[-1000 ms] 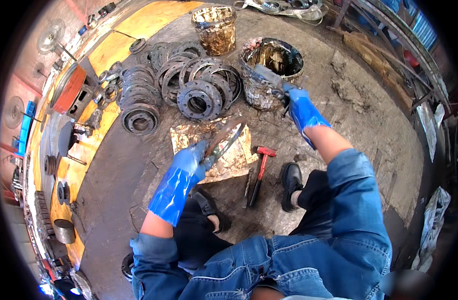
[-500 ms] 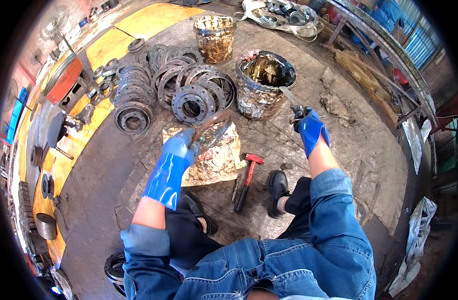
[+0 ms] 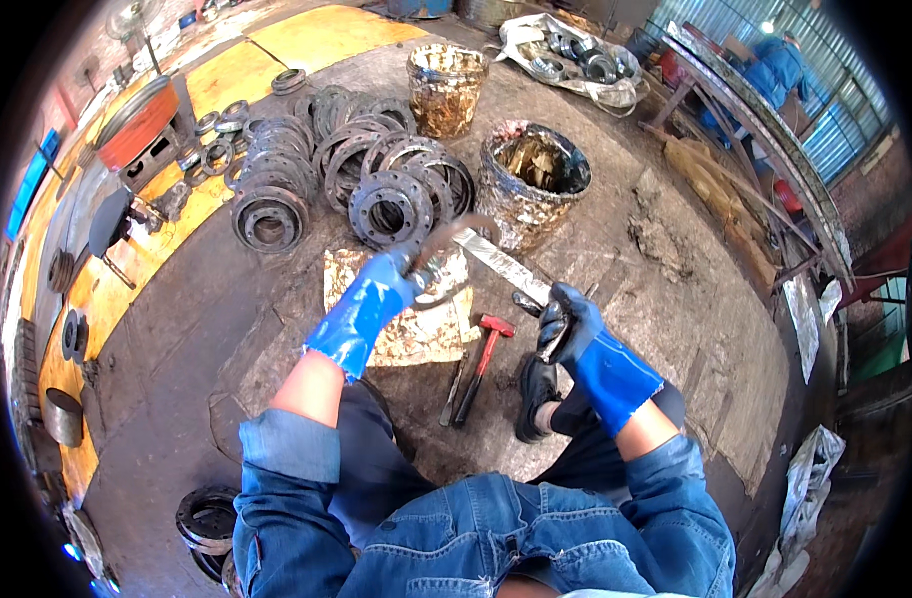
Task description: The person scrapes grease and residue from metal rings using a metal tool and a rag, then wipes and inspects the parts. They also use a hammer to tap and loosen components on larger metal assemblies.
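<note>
My left hand (image 3: 396, 277), in a long blue glove, is closed on a dark metal ring (image 3: 441, 237), which is smeared by motion. My right hand (image 3: 567, 327), gloved in blue with blackened fingers, grips a flat metal scraper (image 3: 504, 263). Its blade points up and left, and the tip meets the ring's edge in the picture; actual contact I cannot tell. Below the ring lies a stained sheet (image 3: 406, 341) on the floor. A red-headed hammer (image 3: 484, 361) and a narrow metal bar (image 3: 453, 391) rest side by side near my feet.
Several flanged metal rings (image 3: 388, 209) lean in rows ahead on the left. Two grimy buckets stand beyond my hands, the nearer one (image 3: 521, 214) beside the farther one (image 3: 446, 105). A white sack (image 3: 615, 92) holds metal parts at the back. More rings (image 3: 205, 523) lie at lower left.
My right hand has come down and left from beside the bucket, bringing the scraper blade over to the ring. My left hand has shifted slightly right with the ring.
</note>
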Action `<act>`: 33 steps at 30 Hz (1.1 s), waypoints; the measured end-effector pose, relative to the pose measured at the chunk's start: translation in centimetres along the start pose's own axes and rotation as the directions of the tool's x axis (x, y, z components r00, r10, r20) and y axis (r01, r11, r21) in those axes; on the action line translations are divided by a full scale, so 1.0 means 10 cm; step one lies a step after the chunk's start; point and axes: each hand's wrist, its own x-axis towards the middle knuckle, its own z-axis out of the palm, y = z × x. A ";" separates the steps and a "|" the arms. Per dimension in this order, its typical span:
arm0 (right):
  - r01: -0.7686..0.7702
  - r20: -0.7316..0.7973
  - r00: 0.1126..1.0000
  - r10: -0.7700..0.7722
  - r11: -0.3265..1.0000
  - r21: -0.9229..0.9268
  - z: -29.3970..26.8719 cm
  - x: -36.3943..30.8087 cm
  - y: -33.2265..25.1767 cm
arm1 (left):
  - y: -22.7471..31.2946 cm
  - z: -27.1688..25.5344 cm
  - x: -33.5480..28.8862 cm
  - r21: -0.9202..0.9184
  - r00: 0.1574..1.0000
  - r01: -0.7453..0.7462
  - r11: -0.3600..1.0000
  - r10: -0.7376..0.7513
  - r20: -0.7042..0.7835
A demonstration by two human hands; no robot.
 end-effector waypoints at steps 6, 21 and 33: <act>-0.059 -0.029 0.998 0.057 0.997 -0.049 0.63 0.35 -0.10 | -0.03 -0.01 0.10 0.408 0.981 0.117 0.905 -0.041 -0.189; 0.636 0.295 0.746 -0.597 0.770 -0.050 3.40 1.76 -1.87 | 0.00 -0.01 0.26 0.499 0.960 0.270 0.823 -0.270 -0.073; 0.548 0.522 0.755 -0.396 0.819 -0.170 1.04 0.16 -0.84 | -0.14 -0.03 0.35 -0.460 0.998 -0.037 0.887 0.014 -0.055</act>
